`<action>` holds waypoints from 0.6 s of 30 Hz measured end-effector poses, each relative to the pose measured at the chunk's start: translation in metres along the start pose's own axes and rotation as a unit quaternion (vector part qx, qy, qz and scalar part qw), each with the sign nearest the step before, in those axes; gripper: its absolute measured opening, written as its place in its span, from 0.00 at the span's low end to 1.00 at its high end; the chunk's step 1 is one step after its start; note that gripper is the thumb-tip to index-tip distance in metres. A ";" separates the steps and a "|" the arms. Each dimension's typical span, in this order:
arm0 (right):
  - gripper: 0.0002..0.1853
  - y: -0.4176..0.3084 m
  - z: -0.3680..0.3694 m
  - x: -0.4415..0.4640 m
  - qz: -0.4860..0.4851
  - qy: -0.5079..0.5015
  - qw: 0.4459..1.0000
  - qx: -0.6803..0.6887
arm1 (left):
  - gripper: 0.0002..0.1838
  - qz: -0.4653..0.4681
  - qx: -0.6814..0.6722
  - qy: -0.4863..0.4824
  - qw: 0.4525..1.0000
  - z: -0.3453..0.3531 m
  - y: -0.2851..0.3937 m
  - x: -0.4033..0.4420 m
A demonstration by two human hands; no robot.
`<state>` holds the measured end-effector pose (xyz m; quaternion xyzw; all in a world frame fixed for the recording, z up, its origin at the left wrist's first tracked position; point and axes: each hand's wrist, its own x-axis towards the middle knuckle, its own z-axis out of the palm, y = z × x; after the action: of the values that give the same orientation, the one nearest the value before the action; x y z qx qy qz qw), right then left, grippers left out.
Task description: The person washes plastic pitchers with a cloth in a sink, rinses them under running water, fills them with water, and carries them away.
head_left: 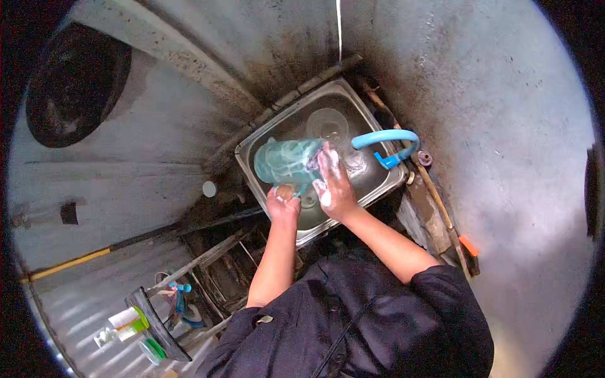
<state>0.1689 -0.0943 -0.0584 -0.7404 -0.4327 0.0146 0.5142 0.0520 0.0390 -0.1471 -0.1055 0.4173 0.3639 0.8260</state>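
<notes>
A translucent blue-green pitcher (pixel 283 160) lies on its side over the metal sink (pixel 301 234), streaked with white suds. My left hand (pixel 283 200) is closed around the pitcher's handle, on the near side. At the pitcher's right end, my right hand (pixel 334 186) presses something purplish and foamy against it; suds cover its fingers, and what it grips is too small to name. A clear round container (pixel 328 124) sits in the sink behind the pitcher.
A blue curved tap (pixel 387 135) reaches over the sink's right side. Wooden poles (pixel 441 205) run along the right. At the lower left, a dark shelf (pixel 157 324) holds a green-and-white container (pixel 130 321). A dark round pan (pixel 77 85) hangs at the upper left.
</notes>
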 end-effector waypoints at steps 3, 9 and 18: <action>0.33 -0.002 0.000 0.013 0.043 0.032 0.999 0.004 | 0.17 0.013 0.053 0.027 0.998 0.003 0.001 -0.007; 0.23 -0.005 0.009 0.027 -0.025 0.068 0.996 -0.056 | 0.18 -0.043 -0.046 -0.017 0.998 -0.005 0.006 0.000; 0.13 -0.006 0.000 0.037 0.108 -0.015 0.993 -0.035 | 0.16 -0.024 -0.027 -0.068 0.997 -0.011 0.013 -0.017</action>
<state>0.1879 -0.0695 -0.0386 -0.8000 -0.3581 0.0656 0.4769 0.0295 0.0343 -0.1397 -0.1127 0.3481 0.3608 0.8579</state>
